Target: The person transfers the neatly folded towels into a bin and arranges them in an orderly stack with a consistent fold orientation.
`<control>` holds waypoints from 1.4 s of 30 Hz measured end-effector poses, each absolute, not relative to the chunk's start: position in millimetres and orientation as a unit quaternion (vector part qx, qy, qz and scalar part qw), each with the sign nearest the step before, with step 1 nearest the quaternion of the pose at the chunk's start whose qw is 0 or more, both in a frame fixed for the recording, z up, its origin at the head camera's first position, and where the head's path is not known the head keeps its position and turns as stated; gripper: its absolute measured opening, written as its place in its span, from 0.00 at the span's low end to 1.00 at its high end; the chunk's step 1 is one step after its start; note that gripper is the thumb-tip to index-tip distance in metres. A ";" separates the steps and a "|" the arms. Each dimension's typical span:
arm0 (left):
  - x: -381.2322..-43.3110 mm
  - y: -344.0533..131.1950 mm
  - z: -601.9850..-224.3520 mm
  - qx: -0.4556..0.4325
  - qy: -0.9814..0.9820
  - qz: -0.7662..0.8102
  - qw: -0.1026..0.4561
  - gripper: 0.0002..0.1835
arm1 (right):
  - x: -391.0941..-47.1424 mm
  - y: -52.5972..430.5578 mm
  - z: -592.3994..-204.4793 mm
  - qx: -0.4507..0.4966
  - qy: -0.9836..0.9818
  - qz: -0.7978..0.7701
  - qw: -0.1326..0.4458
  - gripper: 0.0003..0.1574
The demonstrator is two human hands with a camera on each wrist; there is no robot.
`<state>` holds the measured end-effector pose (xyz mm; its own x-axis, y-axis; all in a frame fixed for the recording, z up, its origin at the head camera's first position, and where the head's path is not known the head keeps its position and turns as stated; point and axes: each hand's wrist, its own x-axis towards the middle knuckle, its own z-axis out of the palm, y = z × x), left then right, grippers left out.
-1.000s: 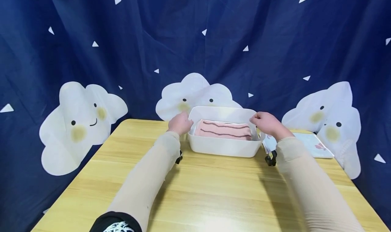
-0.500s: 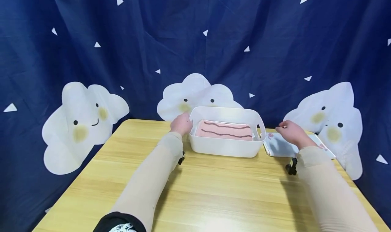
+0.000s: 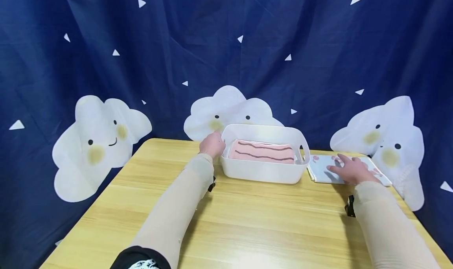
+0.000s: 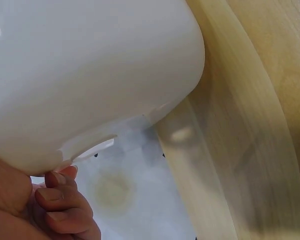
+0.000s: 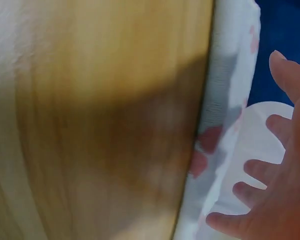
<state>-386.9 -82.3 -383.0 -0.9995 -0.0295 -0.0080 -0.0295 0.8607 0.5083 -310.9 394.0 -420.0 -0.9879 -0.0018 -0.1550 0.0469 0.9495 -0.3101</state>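
A white plastic basket point(image 3: 262, 171) with cut-out handles stands near the back edge of the table. Inside it lies a folded pink cloth point(image 3: 262, 154) with wavy brown stripes. My left hand point(image 3: 212, 144) grips the basket's left end; in the left wrist view its fingers point(image 4: 65, 200) curl in at the rim by the handle slot. To the right of the basket lies a folded light-blue cloth point(image 3: 320, 172) with pink motifs. Over this cloth my right hand point(image 3: 352, 171) is spread, its fingers apart and nothing held, as the right wrist view also shows.
The wooden table point(image 3: 262, 222) ends just behind the basket, and a dark blue curtain point(image 3: 262, 33) with white cloud shapes hangs behind it. A small black device point(image 3: 350, 206) sits under my right wrist.
My right hand has left the basket's right rim, moved right and spread its fingers over the light-blue cloth. The left hand stays at the basket, which stands in the same place.
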 end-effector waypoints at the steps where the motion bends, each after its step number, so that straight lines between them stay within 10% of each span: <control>1: -387.0 -81.8 -384.1 0.015 -0.964 -0.264 -0.001 0.21 | -311.0 394.1 -423.3 0.012 0.985 -0.157 0.077 0.61; 16: -385.7 -78.7 -384.4 0.007 -0.966 -0.259 0.005 0.12 | -315.9 390.5 -432.6 0.025 0.976 -0.141 0.163 0.63; 42: -384.2 -81.9 -380.0 0.017 -0.966 -0.257 -0.004 0.11 | -303.4 381.6 -429.0 -0.008 0.984 -0.110 0.140 0.63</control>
